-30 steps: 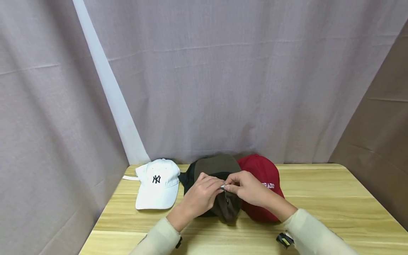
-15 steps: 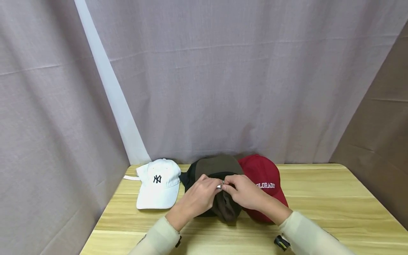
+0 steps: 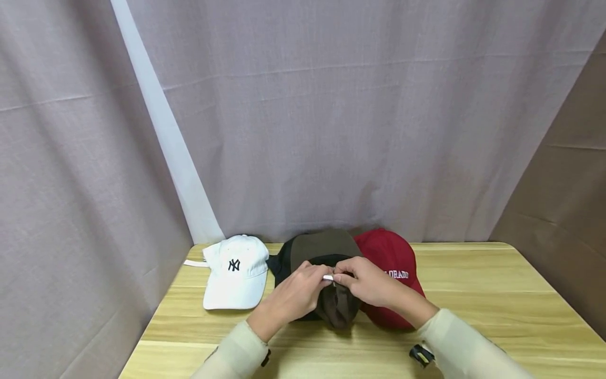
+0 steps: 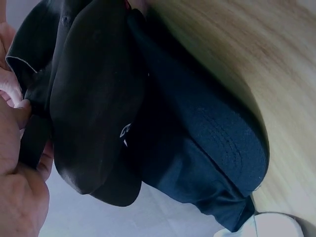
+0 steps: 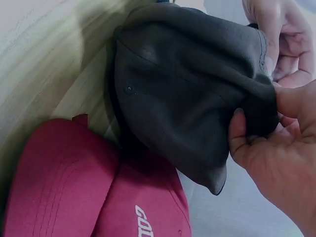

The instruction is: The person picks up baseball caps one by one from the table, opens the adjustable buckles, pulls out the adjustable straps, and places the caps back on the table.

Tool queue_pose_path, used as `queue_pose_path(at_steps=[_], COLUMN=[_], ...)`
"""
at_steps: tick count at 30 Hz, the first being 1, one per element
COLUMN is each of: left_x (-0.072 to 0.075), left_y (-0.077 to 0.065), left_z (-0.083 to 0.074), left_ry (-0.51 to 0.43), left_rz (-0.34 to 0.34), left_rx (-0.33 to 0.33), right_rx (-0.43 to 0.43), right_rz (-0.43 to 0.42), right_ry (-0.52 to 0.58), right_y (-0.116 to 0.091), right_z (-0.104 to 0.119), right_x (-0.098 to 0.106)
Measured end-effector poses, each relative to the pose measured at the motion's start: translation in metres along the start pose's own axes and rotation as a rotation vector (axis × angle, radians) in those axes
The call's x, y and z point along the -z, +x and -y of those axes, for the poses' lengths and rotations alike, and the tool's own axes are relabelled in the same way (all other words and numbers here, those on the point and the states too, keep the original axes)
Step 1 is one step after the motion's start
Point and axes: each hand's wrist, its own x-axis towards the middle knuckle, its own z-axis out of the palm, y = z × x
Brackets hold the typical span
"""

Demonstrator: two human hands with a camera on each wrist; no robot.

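Note:
Mid-table in the head view, a dark brown cap (image 3: 338, 310) hangs from both hands, its rear edge raised between them. My left hand (image 3: 295, 292) pinches the back strap, whose dark band (image 4: 34, 143) shows between the fingers in the left wrist view. A small silvery piece (image 3: 328, 277) glints at the left fingertips. Thumb and fingers of my right hand (image 3: 366, 281) pinch the same strap area from the other side, fingertips close to the left ones. In the right wrist view the brown crown (image 5: 173, 89) sags in folds. Just behind sits a black cap (image 4: 212, 113), partly covered.
A white cap (image 3: 236, 279) with dark NY letters stands at the left, its loose strap (image 3: 195, 263) sticking out. Close by the right hand is a red cap (image 3: 385, 258) with white lettering. The wooden table (image 3: 483, 295) ends at a grey curtain (image 3: 303, 131).
My right hand shifts slightly left, then back right, staying close to the left fingertips. Both hands keep pinching the brown cap's strap. The other caps stay in place.

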Motion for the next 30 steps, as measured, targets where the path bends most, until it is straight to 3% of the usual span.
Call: queue_pose_path(at_steps=[5,11,19,30], left_x=[0.002,0.002,0.002,-0.002], left_y=[0.002,0.002,0.001,0.001], left_z=[0.0,0.001,-0.002,-0.006], left_ry=[-0.019,-0.015,0.015,-0.054], left_rz=[0.017,0.031,0.01,-0.045], left_rx=[0.008,0.037,0.037,0.013], right_rx=[-0.002,-0.002,-0.012,0.027], right_rz=[0.012,-0.038,-0.081,-0.091], right_ry=[0.011,-0.028,-0.008,0.032], right_y=[-0.001,0.0,-0.004,-0.005], right_z=[-0.001,-0.002,-0.001,-0.003], right_x=[0.002,-0.004,-0.013,-0.015])
